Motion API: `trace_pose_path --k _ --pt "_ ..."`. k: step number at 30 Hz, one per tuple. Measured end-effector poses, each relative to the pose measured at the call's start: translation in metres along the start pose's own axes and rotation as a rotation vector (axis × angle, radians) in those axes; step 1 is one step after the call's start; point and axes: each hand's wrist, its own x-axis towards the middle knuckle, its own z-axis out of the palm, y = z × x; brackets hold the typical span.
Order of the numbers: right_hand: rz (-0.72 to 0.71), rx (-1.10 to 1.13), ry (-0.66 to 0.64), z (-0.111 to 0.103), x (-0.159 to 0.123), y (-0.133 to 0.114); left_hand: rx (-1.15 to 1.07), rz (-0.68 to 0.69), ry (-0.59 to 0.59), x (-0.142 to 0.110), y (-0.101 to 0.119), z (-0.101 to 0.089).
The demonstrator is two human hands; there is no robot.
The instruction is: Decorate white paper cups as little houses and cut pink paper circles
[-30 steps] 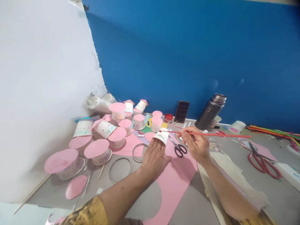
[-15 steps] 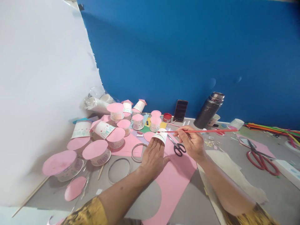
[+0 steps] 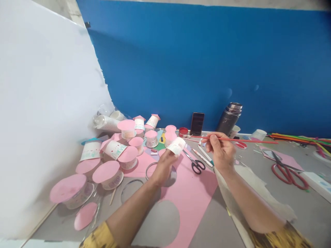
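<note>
Broadly, the pink sheet (image 3: 193, 193) is lying lowest. The right hand (image 3: 222, 153) is pinching the long red brush (image 3: 254, 141); the left hand (image 3: 164, 168) is gripping the white cup (image 3: 176, 146) above the sheet, fingers tucking inside. The brush's tip is nearing the red pot (image 3: 183, 132), contact unclear. Careful work is probably demanding a still cup and a lightly loaded tip.

Through my one camera, on the person's head, I look forward and down across the table (image 3: 218, 220). The left hand (image 3: 164, 168) and right hand (image 3: 222, 153) sit near; beyond, I face the blue backdrop (image 3: 165, 65), with the white panel (image 3: 43, 103) along my left.
</note>
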Motion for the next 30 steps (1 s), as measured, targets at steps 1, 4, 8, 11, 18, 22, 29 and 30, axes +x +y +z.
trace_pose_path --k 1,4,8,11,18,22,29,30 --pt "0.014 -0.013 0.004 0.0 0.001 0.002 -0.255 -0.065 0.015 0.003 0.006 0.0" --pt "0.079 -0.091 -0.026 -0.001 0.002 0.01 -0.731 -0.229 0.066 0.006 0.017 -0.001" --pt "0.19 -0.183 -0.202 -0.003 0.003 0.019 -0.843 -0.397 0.088 0.003 0.02 0.0" --pt "0.224 -0.137 -0.361 -0.002 0.003 0.02 -0.845 -0.477 0.013 -0.001 0.018 0.003" --pt "0.252 -0.012 -0.434 0.0 0.002 0.015 -0.864 -0.499 -0.119 -0.003 0.016 0.006" --pt "0.246 -0.08 -0.421 -0.002 0.002 0.019 -0.885 -0.481 -0.135 -0.003 0.014 0.005" --pt "0.403 -0.112 -0.327 0.0 0.001 0.024 -0.72 -0.333 -0.074 -0.005 0.015 0.015" --pt "0.439 -0.091 -0.309 0.0 0.002 0.022 -0.67 -0.29 -0.072 -0.007 0.014 0.017"
